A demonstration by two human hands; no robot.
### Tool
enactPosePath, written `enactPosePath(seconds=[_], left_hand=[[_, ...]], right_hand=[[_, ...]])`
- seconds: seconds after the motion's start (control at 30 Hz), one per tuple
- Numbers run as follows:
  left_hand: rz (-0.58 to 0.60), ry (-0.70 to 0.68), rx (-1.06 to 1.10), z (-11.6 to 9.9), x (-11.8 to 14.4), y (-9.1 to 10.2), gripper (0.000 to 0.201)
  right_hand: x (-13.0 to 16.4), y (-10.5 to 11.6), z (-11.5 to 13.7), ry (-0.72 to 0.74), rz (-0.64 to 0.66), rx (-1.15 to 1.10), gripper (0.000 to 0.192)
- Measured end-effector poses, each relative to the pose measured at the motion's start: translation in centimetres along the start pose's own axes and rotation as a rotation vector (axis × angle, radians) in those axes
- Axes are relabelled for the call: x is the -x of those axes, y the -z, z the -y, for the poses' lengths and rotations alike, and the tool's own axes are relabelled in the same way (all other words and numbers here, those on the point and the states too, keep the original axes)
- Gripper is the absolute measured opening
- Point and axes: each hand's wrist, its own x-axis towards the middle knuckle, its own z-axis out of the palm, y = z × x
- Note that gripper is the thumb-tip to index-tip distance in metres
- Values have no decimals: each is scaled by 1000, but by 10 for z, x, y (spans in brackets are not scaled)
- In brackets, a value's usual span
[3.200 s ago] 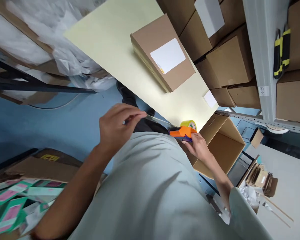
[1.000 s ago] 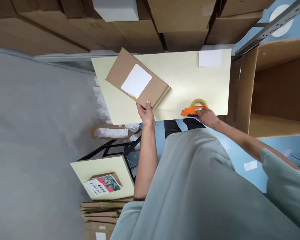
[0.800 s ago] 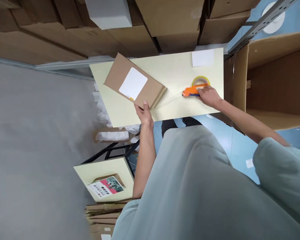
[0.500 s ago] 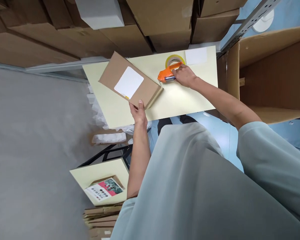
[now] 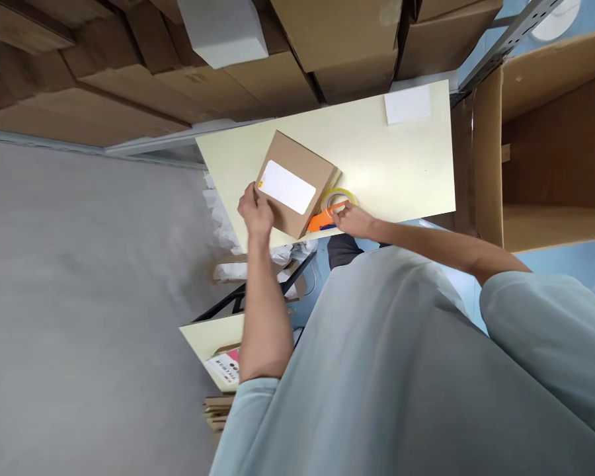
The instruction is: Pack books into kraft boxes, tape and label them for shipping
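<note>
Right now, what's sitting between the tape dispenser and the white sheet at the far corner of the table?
Nothing. In the head view, only bare table top lies between the tape dispenser, held by the right hand, and the white sheet.

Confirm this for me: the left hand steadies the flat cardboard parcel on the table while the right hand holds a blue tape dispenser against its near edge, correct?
Not quite: the tape dispenser is orange, as the head view shows. The left hand does steady the flat cardboard parcel on the table, and the right hand holds the dispenser at its near edge.

Bare table (image 5: pixel 396 165) right of the flat box (image 5: pixel 297 192), open carton (image 5: pixel 486 152) flanking, stacked cartons (image 5: pixel 327 39) behind.
</note>
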Motion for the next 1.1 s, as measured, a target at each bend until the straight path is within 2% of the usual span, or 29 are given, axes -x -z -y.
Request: enactPosePath(seconds=[0.07,0.13,0.2,0.33,0.4,0.47,0.53,0.63,0.7,0.77,0.83,0.97,1.03,1.1], left_hand=[[-219,53,-87,-9,10,-23,57],[-302,75,-103,-18,22,-40,60],[-276,80,-79,-25,30,-46,63],[-162,91,-9,-32,34,-39,65],[-163,87,-24,-32,34,-37,65],[-222,72,-89,-30,34,-38,62],[-260,53,-138,-29,34,-39,62],[-185,45,-83,-28,34,-41,65],[-188,59,-68,-30,34,-42,65],[-245,83,-106,-32,34,-42,62],[-252,101,-133,-32,33,-42,62],[-211,67,-140,-28,33,-41,63],[-242,36,-163,-25,31,-38,60],[-249,7,-176,-24,26,-31,58]], right_hand=[[2,-8,19,-45,-15,-62,51],[3,-14,25,-64,-34,-77,49],[5,-19,22,-72,-73,-116,46],[13,-27,6,-75,-140,-254,45],[25,-31,-5,-61,-130,-248,48],[44,-35,-24,-65,-110,-204,49],[69,-35,-54,-101,-87,-144,46],[102,-27,-113,-191,-49,-36,36],[108,-15,-150,-251,-93,33,31],[93,-1,-175,-241,-145,119,36],[60,14,-185,-222,-177,188,41],[-14,34,-179,-188,-114,328,41],[-34,38,-174,-141,-109,373,37],[-39,36,-169,-109,-117,401,42]])
